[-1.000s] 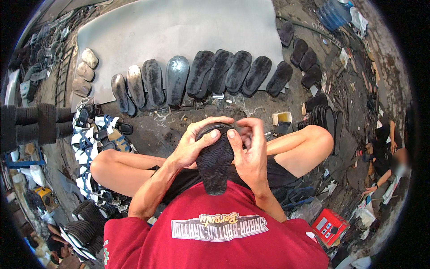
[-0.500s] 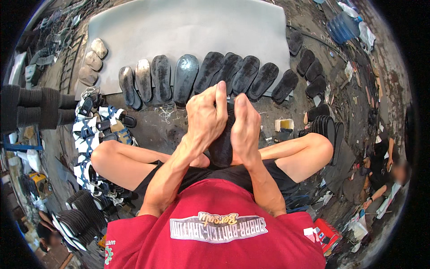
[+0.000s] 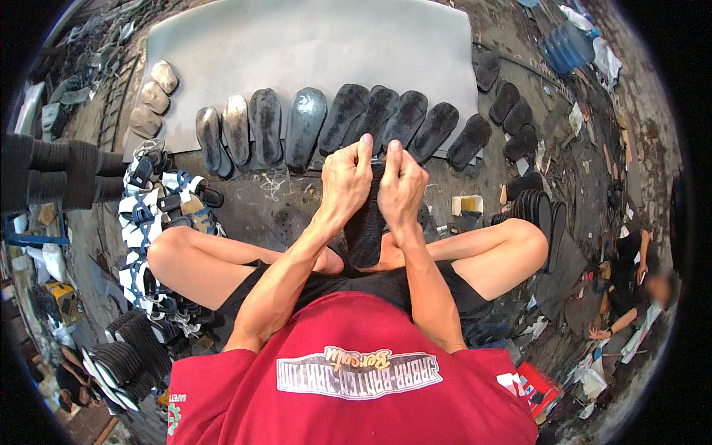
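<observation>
A dark, fuzzy sandal sole (image 3: 363, 241) stands between my bare legs, its lower end close to my feet. Around its upper left edge my left hand (image 3: 345, 180) is closed, the thumb pointing up. My right hand (image 3: 403, 185) grips the upper right edge in the same way, thumb raised. Both fists sit close together near the top, and most of the upper end is hidden behind them. Just beyond my thumbs, a row of similar dark soles (image 3: 406, 119) lies along the near edge of a pale sheet (image 3: 311, 44). One sole (image 3: 306, 122) in the row looks shiny.
Beige rounded pieces (image 3: 155, 97) lie at the sheet's left. Strapped sandals (image 3: 144, 211) are piled by my left knee, with stacked soles (image 3: 133, 348) below. More dark soles (image 3: 535, 208) stand by my right knee, near a small yellowish block (image 3: 468, 205). Another person (image 3: 630, 274) sits far right.
My two hands have shifted slightly up and closed more tightly around the sole's upper edges. My right fingers, straighter before, are now curled. The sole stays between my legs.
</observation>
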The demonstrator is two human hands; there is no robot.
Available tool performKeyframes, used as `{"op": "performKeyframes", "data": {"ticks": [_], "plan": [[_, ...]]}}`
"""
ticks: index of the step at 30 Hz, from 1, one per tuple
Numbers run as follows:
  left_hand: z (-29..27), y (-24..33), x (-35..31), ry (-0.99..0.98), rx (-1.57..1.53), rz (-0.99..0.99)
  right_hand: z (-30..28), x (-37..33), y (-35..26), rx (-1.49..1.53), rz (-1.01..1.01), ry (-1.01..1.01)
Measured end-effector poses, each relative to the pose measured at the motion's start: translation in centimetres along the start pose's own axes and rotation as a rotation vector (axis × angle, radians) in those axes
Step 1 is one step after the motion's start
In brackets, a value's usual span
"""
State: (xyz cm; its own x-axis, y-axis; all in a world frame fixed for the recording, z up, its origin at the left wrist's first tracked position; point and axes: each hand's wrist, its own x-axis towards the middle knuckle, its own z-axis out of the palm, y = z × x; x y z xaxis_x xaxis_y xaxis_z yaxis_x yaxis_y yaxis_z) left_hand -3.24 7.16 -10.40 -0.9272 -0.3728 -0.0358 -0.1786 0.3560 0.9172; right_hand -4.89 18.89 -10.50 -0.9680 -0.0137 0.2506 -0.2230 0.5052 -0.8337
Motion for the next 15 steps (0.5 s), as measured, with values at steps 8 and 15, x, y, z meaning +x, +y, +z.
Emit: {"op": "performKeyframes", "data": {"ticks": [8,15], "plan": [[2.2,-4.4,-1.0,0.375,-0.082,0.013,1.2,-1.6,0.7,0.147,0.311,0.082],[2.0,-3.8,-5.9,0.147,-0.218,-0.185,0.3,-2.3,2.3,0.034,0.417,0.037]]}}
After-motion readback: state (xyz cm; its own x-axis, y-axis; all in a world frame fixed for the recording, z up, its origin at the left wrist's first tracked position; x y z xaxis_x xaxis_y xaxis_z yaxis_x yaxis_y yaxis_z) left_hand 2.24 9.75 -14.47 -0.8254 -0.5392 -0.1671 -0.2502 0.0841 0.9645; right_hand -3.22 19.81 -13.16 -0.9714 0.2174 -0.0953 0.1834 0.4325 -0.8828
